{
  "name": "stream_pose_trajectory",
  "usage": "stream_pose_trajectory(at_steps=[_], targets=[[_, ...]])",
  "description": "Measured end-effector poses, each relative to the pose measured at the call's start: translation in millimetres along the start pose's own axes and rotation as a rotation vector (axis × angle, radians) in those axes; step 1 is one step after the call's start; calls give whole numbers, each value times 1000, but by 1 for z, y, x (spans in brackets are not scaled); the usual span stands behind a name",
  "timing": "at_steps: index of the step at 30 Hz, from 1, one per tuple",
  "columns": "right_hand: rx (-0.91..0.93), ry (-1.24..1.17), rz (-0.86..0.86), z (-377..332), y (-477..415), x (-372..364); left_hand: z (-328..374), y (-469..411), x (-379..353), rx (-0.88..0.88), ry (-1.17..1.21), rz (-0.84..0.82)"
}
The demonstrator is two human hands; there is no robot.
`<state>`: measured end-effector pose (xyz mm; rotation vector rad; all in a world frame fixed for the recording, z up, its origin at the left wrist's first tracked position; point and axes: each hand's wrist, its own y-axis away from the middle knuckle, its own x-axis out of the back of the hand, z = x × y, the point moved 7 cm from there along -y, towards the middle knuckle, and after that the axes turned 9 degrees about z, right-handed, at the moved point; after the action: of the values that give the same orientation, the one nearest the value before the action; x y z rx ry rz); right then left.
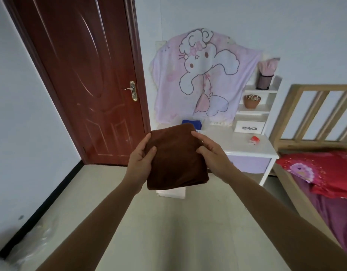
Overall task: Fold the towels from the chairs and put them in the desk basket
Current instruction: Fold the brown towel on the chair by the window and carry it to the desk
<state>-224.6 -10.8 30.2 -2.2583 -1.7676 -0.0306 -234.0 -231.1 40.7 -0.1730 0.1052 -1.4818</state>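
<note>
Brown folded towel [175, 157] is gripped at its sides by left hand [141, 161] and right hand [209, 151], arms outstretched.

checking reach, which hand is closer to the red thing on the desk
Right. The right hand holds the brown towel's edge on the red item's side; the left hand holds the opposite edge.

— What fills the left of the frame?
— A dark red wooden door [86, 79], shut, with a brass lever handle [132, 90] at its right edge.
— And the centre?
— A pink cartoon cloth [204, 75] hangs on the wall. Right of it, a white shelf unit [266, 109] bears a black mesh cup [264, 82] on top and a brown bowl [251, 102] one shelf lower.
— The right edge?
— A slatted wooden headboard [315, 112]. Below it, red flowered bedding [329, 173] lies over a purple sheet [335, 216].
</note>
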Motion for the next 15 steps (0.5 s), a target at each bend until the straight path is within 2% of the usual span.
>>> stream_pose_trajectory(at_steps=[4, 8, 15], targets=[[-81, 12, 49, 23, -95, -15, -35, -113, -23, 148, 64, -173], [-144, 53, 105, 46, -179, -13, -51, -207, -59, 216, -7, -328], [-326, 3, 105, 111, -288, 6, -100, -327, -133, 222, -57, -484]])
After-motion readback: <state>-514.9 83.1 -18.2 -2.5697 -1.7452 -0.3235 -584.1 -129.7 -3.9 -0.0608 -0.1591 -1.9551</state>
